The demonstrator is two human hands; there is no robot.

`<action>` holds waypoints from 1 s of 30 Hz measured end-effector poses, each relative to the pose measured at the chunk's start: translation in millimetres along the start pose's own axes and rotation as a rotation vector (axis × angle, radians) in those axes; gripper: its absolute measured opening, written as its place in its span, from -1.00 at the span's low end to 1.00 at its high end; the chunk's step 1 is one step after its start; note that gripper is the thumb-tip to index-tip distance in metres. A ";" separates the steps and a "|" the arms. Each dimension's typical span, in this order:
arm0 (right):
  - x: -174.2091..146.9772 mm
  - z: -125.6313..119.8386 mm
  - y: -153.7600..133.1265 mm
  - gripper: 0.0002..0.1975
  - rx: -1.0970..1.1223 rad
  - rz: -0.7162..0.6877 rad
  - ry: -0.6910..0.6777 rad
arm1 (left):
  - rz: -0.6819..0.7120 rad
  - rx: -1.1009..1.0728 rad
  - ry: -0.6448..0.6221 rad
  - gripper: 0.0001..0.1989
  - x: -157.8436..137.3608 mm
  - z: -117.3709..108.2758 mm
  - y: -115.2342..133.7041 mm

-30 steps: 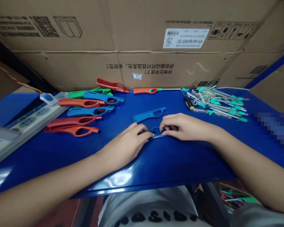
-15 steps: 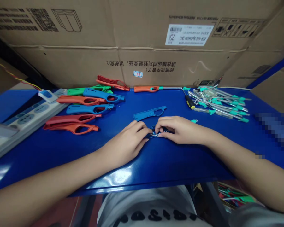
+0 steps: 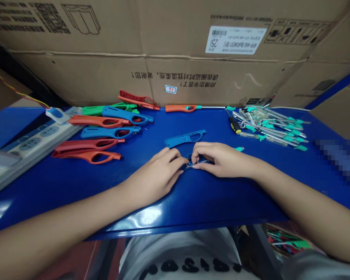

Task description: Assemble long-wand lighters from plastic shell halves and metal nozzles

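Both my hands meet over a blue lighter casing half (image 3: 188, 166) low above the blue table. My left hand (image 3: 163, 171) grips its left end with fingers and thumb, covering most of it. With thumb and fingertips pinched, my right hand (image 3: 216, 158) works at thin pale wires inside the casing. Past my right hand a green tip (image 3: 239, 149) shows, its other end hidden. Just behind my hands lies a second blue casing half (image 3: 185, 138), inner side up.
At left, red, orange, blue and green casings (image 3: 89, 146) lie beside a power strip (image 3: 41, 142). An orange lighter (image 3: 181, 109) rests by the cardboard box (image 3: 175, 39). Right of it are a screwdriver (image 3: 234, 125) and several metal lighter rods with green parts (image 3: 280, 128).
My hands stay in nearly the same place around the casing. My right fingertips have shifted slightly at the wires. The view has tilted a little.
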State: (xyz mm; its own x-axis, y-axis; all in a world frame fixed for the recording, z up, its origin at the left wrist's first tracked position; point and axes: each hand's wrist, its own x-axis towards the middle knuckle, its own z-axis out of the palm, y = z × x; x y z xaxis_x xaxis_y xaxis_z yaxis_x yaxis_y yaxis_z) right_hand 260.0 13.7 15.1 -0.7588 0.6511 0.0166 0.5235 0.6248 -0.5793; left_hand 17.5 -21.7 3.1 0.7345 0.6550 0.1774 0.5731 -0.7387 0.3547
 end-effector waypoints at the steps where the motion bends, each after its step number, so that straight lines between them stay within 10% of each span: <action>1: -0.1 0.1 0.4 -0.95 0.010 -0.007 0.010 | -0.002 0.003 -0.002 -0.75 -0.1 0.0 0.0; 16: 1.8 -5.7 19.9 -0.74 0.594 0.143 0.018 | 0.006 0.056 -0.031 -0.70 -0.7 -2.2 0.0; 30: -1.5 -10.8 18.8 -0.84 0.273 0.035 -0.012 | 0.056 0.350 -0.141 -0.69 -1.3 -9.4 9.0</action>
State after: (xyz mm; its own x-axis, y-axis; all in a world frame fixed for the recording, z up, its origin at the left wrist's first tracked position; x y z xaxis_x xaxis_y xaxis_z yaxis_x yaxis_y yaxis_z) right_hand 275.1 29.1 12.9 -0.7474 0.6641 -0.0162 0.4268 0.4613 -0.7778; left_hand 18.2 -27.7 14.7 0.7971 0.6017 0.0510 0.6021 -0.7984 0.0091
